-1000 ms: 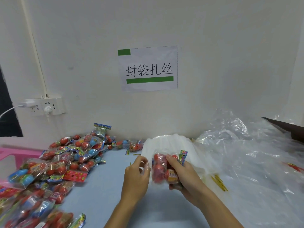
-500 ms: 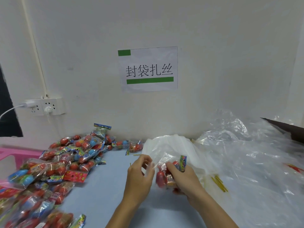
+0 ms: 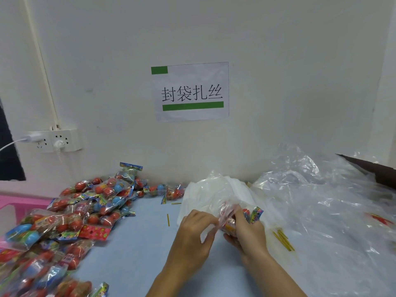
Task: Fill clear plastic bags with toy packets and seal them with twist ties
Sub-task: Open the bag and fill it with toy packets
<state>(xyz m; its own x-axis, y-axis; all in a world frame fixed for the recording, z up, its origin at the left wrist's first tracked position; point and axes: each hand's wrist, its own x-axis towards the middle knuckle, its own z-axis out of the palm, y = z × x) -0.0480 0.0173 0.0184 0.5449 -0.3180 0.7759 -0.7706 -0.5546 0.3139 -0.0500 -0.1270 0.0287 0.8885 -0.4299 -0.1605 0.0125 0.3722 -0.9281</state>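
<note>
wall [image 3: 278, 71]: plain white, fills the whole top half
table [image 3: 132, 254]: pale blue top, most of it buried under stuff; near edge is cut off by the frame
loose plastic heap [image 3: 317, 206]: big crumpled clear sheeting on the right, runs off the right and bottom edges. There's something red [image 3: 380, 218] under it, can't make out what
toy packet pile [image 3: 70, 215]: left side, red and blue balls in clear packets, spills out of frame bottom-left and goes blurry down there
sign [image 3: 190, 91]: white paper on the wall with green bars and black characters
clear bag [image 3: 216, 194]: the one being filled, centre of the table just behind the hands, mouth bunched up and milky so you can't really see into it
left hand [image 3: 195, 234]: fingers curled, pinching the bag's edge by the opening
right hand [image 3: 246, 230]: wrapped round a toy packet [image 3: 251, 214] at the bag mouth; the packet is mostly hidden by fingers and plastic, only the colourful header and a bit of red show
power strip [image 3: 56, 140]: on the wall at left, two plugs in it, white cable runs off the left edge
twist ties [image 3: 282, 240]: small yellow bunch on the table just right of the right hand, partly under the sheeting
single tie [image 3: 168, 219]: lying alone, left of the left hand
</note>
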